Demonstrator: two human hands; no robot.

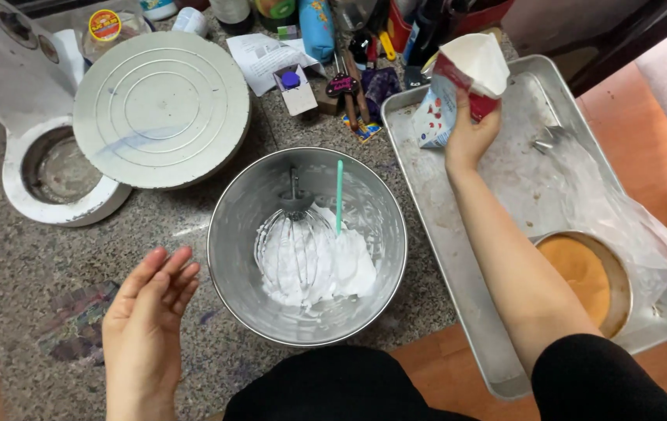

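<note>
Carton [458, 90] is up at the far right, over the metal tray [427, 179], squeezed in the right hand [470, 129]. Its top flap is open, so if it tips, cream could spill out. The left hand [146, 312] is open and holds nothing, near the left of the big bowl [232, 234]. Nobody holds the bowl, so a bump could slide it. A whisk [294, 242] and green stick [339, 195] lean inside in the white cream [349, 269] and could fall over.
</note>
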